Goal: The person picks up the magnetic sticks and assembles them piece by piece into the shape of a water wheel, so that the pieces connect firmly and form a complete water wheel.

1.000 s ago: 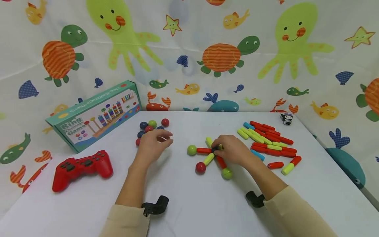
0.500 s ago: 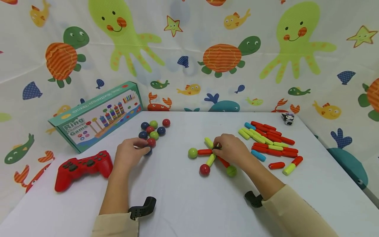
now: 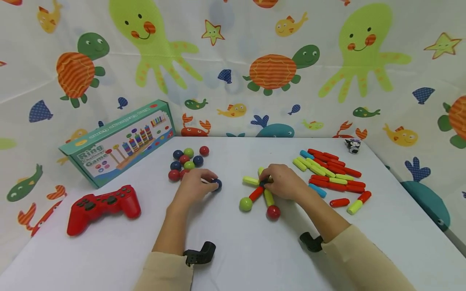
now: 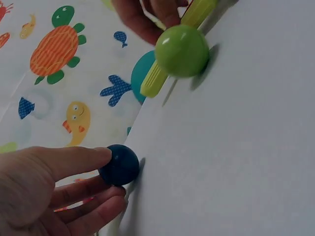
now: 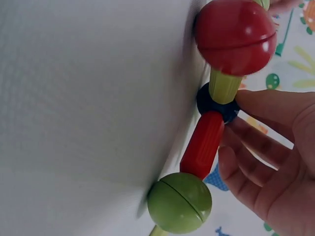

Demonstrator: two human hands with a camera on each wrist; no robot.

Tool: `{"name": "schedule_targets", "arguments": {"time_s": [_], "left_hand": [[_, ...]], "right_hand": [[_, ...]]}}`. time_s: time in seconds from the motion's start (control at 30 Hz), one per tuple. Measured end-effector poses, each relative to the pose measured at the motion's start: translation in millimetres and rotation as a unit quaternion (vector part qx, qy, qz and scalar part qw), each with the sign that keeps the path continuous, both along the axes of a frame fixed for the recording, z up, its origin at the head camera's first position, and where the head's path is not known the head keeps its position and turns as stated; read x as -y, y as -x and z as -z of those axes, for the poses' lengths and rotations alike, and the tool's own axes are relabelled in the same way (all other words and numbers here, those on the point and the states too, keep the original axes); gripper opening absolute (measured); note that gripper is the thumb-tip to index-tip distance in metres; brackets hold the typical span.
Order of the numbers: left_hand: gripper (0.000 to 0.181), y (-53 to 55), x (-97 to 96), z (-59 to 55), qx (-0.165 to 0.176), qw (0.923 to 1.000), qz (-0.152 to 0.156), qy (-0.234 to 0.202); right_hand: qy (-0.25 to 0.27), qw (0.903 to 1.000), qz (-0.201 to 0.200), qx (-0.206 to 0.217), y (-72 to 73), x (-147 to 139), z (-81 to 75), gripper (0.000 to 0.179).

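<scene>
My left hand pinches a dark blue ball between thumb and fingers, left of a star-shaped rod-and-ball piece. My right hand holds that piece at its dark blue centre ball, which it partly hides in the head view. Yellow-green and red rods stick out from the centre. A red rod ends in a green ball; a yellow-green rod ends in a red ball. Another yellow-green rod points left with a bare end. Rods beneath my right hand are hidden.
Several loose balls lie behind my left hand. At the right is a pile of red, yellow-green and blue rods. A red game controller and a green box are at the left. A small figurine stands back right.
My left hand went from above the balls to a blue ball at the group's front, then carried it right. My right hand stayed near its place while the star-shaped piece turned counterclockwise.
</scene>
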State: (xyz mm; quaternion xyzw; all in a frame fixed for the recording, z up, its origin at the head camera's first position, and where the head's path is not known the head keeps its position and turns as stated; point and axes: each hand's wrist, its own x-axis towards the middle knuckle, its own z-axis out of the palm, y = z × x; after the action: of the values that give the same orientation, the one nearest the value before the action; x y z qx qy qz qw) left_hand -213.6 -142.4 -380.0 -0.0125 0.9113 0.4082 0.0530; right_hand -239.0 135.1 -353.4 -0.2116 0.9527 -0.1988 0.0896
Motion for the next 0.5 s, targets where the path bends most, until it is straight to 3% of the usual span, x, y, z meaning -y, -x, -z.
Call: {"name": "schedule_targets", "arguments": {"time_s": [0.13, 0.3, 0.5], "left_hand": [[0.024, 10.4, -24.4, 5.1, -0.010, 0.9998, 0.013, -0.008], [0.024, 19.5, -39.6, 10.8, -0.027, 0.9993, 0.022, -0.016], [0.023, 20.6, -50.1, 11.7, -0.040, 0.9984, 0.024, -0.033]], "right_hand": [[0.012, 0.9999, -0.009, -0.006, 2.0, 1.5, 2.8, 0.020], [0.014, 0.9999, -0.006, -0.007, 2.7, 3.5, 4.7, 0.018], [0.011, 0.9999, 0.002, -0.008, 3.2, 2.5, 4.9, 0.018]]}}
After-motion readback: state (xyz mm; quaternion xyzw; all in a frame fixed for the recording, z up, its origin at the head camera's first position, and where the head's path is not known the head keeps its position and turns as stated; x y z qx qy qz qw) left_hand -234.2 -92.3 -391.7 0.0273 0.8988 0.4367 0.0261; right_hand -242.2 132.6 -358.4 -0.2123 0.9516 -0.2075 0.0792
